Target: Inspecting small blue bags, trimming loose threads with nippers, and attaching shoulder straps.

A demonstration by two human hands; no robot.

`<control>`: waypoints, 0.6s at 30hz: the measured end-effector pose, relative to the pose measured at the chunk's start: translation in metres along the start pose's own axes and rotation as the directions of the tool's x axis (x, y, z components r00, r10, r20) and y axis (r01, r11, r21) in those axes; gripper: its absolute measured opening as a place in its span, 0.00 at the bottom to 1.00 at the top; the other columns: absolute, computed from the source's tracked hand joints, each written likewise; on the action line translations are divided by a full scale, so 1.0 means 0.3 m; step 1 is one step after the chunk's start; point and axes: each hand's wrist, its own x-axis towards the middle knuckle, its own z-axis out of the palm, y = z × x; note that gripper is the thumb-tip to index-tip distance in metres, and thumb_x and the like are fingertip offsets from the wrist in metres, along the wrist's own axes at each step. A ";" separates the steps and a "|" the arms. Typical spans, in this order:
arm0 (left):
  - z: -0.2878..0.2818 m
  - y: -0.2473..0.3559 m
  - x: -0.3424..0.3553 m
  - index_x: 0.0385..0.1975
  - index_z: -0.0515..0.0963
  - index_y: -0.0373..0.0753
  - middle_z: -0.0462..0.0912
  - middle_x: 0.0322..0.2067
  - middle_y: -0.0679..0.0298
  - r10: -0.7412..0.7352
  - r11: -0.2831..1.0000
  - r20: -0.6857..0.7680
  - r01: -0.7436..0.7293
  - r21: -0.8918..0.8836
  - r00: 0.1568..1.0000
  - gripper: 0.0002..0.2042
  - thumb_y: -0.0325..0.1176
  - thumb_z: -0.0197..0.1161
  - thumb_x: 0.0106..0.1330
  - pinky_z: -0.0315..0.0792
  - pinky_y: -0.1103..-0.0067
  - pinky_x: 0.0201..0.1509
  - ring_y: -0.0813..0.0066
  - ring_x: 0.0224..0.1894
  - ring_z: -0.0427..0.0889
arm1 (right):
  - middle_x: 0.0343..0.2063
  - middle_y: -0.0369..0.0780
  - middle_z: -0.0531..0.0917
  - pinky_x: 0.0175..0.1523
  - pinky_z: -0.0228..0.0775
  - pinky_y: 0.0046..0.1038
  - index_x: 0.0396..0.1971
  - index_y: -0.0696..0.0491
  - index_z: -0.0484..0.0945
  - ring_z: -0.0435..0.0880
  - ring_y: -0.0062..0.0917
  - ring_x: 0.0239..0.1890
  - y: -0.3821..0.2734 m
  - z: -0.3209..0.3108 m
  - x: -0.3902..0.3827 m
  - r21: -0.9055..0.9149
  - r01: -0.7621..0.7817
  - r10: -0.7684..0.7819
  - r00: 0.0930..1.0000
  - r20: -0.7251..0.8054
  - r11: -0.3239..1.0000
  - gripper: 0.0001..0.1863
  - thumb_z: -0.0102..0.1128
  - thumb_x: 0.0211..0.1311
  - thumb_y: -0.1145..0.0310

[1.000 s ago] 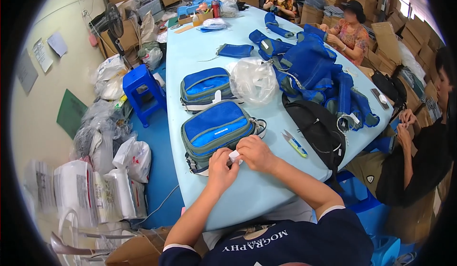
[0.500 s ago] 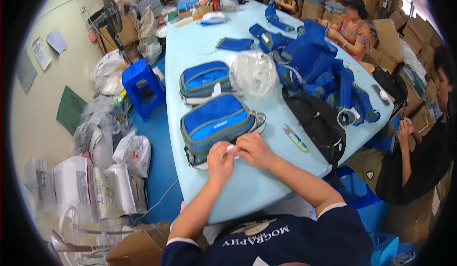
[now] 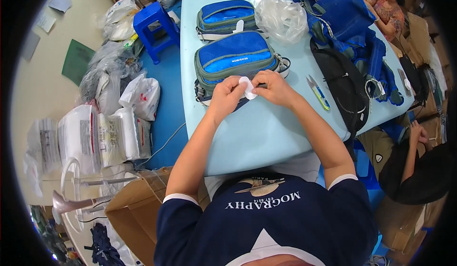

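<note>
My left hand (image 3: 226, 95) pinches one edge of a small white tag-like piece (image 3: 248, 86) with a wavy rim. On its other side my right hand (image 3: 275, 90) has thumb and fingers closed at the piece's edge. Both hands are just over the near side of a blue and grey waist bag (image 3: 233, 56), which lies on the table with its strap and buckle at the right end. Behind it lies a second, similar waist bag (image 3: 225, 16) with a white tag (image 3: 239, 26) at its near edge.
On the light blue table (image 3: 247, 142) are thread snips (image 3: 318, 93), a black bag (image 3: 340, 82), a crumpled clear plastic bag (image 3: 282, 19) and a heap of blue bag pieces (image 3: 342, 11). A blue stool (image 3: 156, 30) stands left. A seated person (image 3: 414, 166) is close at right.
The view has tilted down, so the table sits higher in the picture. The white piece shows more fully between my fingers, and my hands are slightly further apart.
</note>
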 end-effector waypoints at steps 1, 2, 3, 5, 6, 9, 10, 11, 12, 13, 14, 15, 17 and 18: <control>0.001 -0.007 -0.010 0.36 0.76 0.30 0.79 0.35 0.61 -0.066 0.998 0.042 0.066 -0.008 0.997 0.12 0.34 0.61 0.60 0.69 0.82 0.40 0.76 0.36 0.76 | 0.26 0.38 0.78 0.41 0.67 0.33 0.26 0.54 0.78 0.77 0.33 0.34 -0.002 0.003 -0.002 -0.049 -0.004 0.004 1.000 -0.006 0.999 0.06 0.63 0.47 0.70; 0.006 -0.013 -0.020 0.43 0.73 0.32 0.78 0.37 0.58 0.041 0.998 0.073 -0.045 0.052 0.997 0.18 0.31 0.66 0.53 0.70 0.77 0.43 0.70 0.39 0.77 | 0.26 0.39 0.78 0.41 0.67 0.32 0.26 0.55 0.77 0.77 0.33 0.34 -0.003 0.004 -0.003 -0.098 -0.007 0.006 1.000 -0.014 0.995 0.06 0.63 0.48 0.71; 0.006 -0.014 -0.038 0.43 0.73 0.32 0.78 0.37 0.58 0.045 0.997 0.073 -0.049 0.051 0.996 0.18 0.31 0.66 0.53 0.70 0.77 0.43 0.70 0.39 0.77 | 0.26 0.39 0.78 0.41 0.67 0.32 0.26 0.55 0.77 0.77 0.33 0.34 -0.005 0.011 -0.003 -0.102 -0.006 0.005 1.000 -0.015 0.995 0.06 0.63 0.48 0.71; 0.016 0.048 -0.077 0.47 0.71 0.35 0.77 0.40 0.55 0.344 0.667 0.161 -0.361 0.652 0.925 0.24 0.29 0.69 0.48 0.69 0.71 0.47 0.60 0.42 0.77 | 0.27 0.39 0.79 0.43 0.68 0.30 0.28 0.56 0.77 0.78 0.30 0.36 -0.007 0.023 -0.010 0.191 -0.135 0.153 0.985 -0.084 0.972 0.05 0.61 0.50 0.73; 0.020 0.040 -0.079 0.50 0.68 0.37 0.76 0.41 0.53 0.340 0.678 0.162 -0.361 0.641 0.926 0.27 0.28 0.68 0.47 0.67 0.68 0.49 0.54 0.45 0.75 | 0.27 0.39 0.79 0.43 0.68 0.30 0.28 0.56 0.77 0.78 0.30 0.36 -0.008 0.016 -0.014 0.185 -0.132 0.149 0.985 -0.084 0.974 0.05 0.61 0.50 0.73; -0.009 0.068 -0.065 0.49 0.68 0.37 0.76 0.42 0.55 0.350 0.679 0.164 -0.370 0.634 0.922 0.24 0.27 0.66 0.49 0.68 0.68 0.47 0.55 0.43 0.75 | 0.33 0.41 0.80 0.47 0.67 0.27 0.34 0.57 0.76 0.78 0.25 0.41 -0.027 -0.010 0.004 0.344 -0.227 0.242 0.970 -0.002 0.911 0.09 0.60 0.50 0.74; -0.020 0.085 -0.056 0.49 0.68 0.37 0.76 0.42 0.55 0.356 0.677 0.160 -0.372 0.635 0.921 0.24 0.27 0.66 0.49 0.68 0.68 0.47 0.55 0.43 0.75 | 0.37 0.42 0.79 0.48 0.67 0.27 0.39 0.58 0.74 0.77 0.24 0.43 -0.047 -0.037 0.009 0.403 -0.232 0.227 0.972 0.062 0.885 0.14 0.60 0.51 0.74; -0.035 0.110 -0.044 0.49 0.69 0.36 0.76 0.42 0.54 0.369 0.657 0.212 -0.415 0.630 0.905 0.23 0.26 0.64 0.52 0.69 0.68 0.48 0.55 0.45 0.75 | 0.41 0.42 0.79 0.50 0.67 0.27 0.44 0.59 0.73 0.76 0.24 0.46 -0.066 -0.061 0.014 0.459 -0.241 0.207 0.970 0.125 0.855 0.18 0.60 0.51 0.74; -0.049 0.131 -0.034 0.49 0.69 0.35 0.76 0.43 0.53 0.381 0.635 0.265 -0.458 0.622 0.886 0.21 0.26 0.63 0.54 0.70 0.69 0.48 0.55 0.46 0.75 | 0.41 0.42 0.79 0.50 0.67 0.27 0.44 0.59 0.73 0.76 0.24 0.46 -0.082 -0.081 0.018 0.455 -0.235 0.201 0.972 0.123 0.859 0.18 0.60 0.51 0.74; -0.057 0.149 -0.023 0.49 0.69 0.35 0.76 0.43 0.53 0.388 0.631 0.267 -0.466 0.620 0.882 0.21 0.26 0.63 0.54 0.70 0.69 0.48 0.55 0.46 0.75 | 0.43 0.43 0.78 0.51 0.67 0.28 0.47 0.59 0.70 0.76 0.27 0.47 -0.096 -0.105 0.016 0.396 -0.133 0.107 0.990 0.087 0.908 0.22 0.61 0.50 0.73; -0.065 0.165 -0.013 0.49 0.69 0.35 0.75 0.43 0.53 0.359 0.672 0.264 -0.444 0.593 0.895 0.20 0.25 0.61 0.55 0.70 0.69 0.48 0.54 0.46 0.75 | 0.44 0.44 0.77 0.52 0.67 0.28 0.51 0.59 0.68 0.76 0.30 0.48 -0.103 -0.120 0.016 0.331 -0.029 0.010 0.998 0.058 0.943 0.26 0.62 0.49 0.73; -0.074 0.175 -0.001 0.49 0.68 0.35 0.75 0.43 0.52 0.328 0.710 0.262 -0.420 0.565 0.908 0.19 0.24 0.60 0.56 0.70 0.69 0.48 0.54 0.46 0.75 | 0.44 0.44 0.77 0.52 0.67 0.28 0.51 0.59 0.68 0.76 0.30 0.48 -0.095 -0.123 0.019 0.326 -0.025 0.008 0.999 0.052 0.945 0.26 0.62 0.49 0.73; -0.082 0.173 0.021 0.50 0.68 0.34 0.74 0.44 0.51 0.301 0.729 0.281 -0.410 0.549 0.911 0.19 0.23 0.58 0.57 0.70 0.70 0.48 0.52 0.46 0.75 | 0.44 0.45 0.76 0.51 0.67 0.32 0.54 0.56 0.66 0.76 0.35 0.48 -0.087 -0.118 0.025 -0.182 0.246 -0.232 0.968 0.094 0.952 0.31 0.65 0.47 0.70; -0.081 0.176 0.028 0.50 0.66 0.34 0.74 0.43 0.50 0.315 0.704 0.316 -0.443 0.555 0.895 0.19 0.23 0.57 0.58 0.70 0.68 0.48 0.51 0.45 0.74 | 0.41 0.45 0.77 0.46 0.68 0.36 0.49 0.56 0.69 0.75 0.41 0.44 -0.092 -0.100 0.023 -0.257 0.214 -0.211 0.977 0.038 0.942 0.28 0.66 0.45 0.67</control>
